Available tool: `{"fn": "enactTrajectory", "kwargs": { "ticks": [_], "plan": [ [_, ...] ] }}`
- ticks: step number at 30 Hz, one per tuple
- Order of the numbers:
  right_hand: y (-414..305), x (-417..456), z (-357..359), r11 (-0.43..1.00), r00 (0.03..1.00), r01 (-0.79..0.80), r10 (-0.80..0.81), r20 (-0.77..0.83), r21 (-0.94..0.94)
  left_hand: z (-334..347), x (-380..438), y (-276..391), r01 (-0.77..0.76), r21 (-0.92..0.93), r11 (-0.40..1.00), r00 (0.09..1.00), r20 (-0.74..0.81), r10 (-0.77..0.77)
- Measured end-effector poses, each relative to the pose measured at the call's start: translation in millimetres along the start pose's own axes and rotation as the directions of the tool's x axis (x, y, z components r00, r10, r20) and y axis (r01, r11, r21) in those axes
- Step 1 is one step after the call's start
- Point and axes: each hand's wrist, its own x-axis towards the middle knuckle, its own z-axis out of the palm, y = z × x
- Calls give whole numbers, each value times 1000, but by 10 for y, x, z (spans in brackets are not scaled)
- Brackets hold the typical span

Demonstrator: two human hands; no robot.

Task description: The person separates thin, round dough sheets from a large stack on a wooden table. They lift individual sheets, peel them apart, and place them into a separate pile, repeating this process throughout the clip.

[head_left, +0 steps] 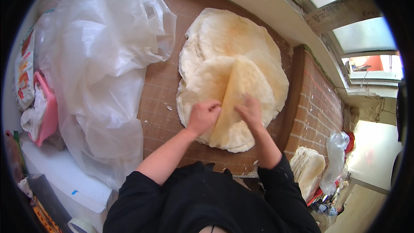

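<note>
A pile of large, thin, pale round sheets that look like flatbread or dough (233, 35) lies on a brown slatted mat (161, 90). Over its near part a thin yellowish sheet (231, 94) stands up in a fold between my hands. My left hand (204, 116) is closed at the left edge of this fold, its thumb and fingers pinching the sheet. My right hand (249, 109) is blurred at the right side of the fold, fingers bent; whether it grips the sheet is not clear.
Crumpled clear plastic sheeting (100, 55) covers the mat's left side. A pink basket (48, 116) and a white box (64, 174) stand at the left. At right are a raised slatted mat (317, 106), more stacked pale sheets (307, 168) and a plastic bag (334, 158).
</note>
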Motion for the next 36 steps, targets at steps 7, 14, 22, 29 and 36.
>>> {"fn": "enactTrajectory", "kwargs": {
  "ticks": [7, 14, 22, 29, 36],
  "plan": [
    [-780, -446, -1744, 864, 956, -244, 290, -39, 441, -516, 84, -800, 237, 303, 923, 947, -283, -151],
    [-595, -25, -493, 978, 977, -202, 206, 62, -59, -459, 112, -518, 137, 181, 974, 973, -206, -99],
    [-511, 169, 514, 972, 968, -194, 212, 133, -135, -102, 10, -3, -119, 247, 962, 990, -50, 135],
    [-143, 134, 228, 966, 987, -121, 141, 75, -229, 10, -103, 177, -84, -27, 996, 992, 90, 86],
    [-55, -340, -1517, 896, 945, -316, 325, 26, 311, -427, 36, -880, 185, 277, 943, 926, -371, -72]
  ]
}}
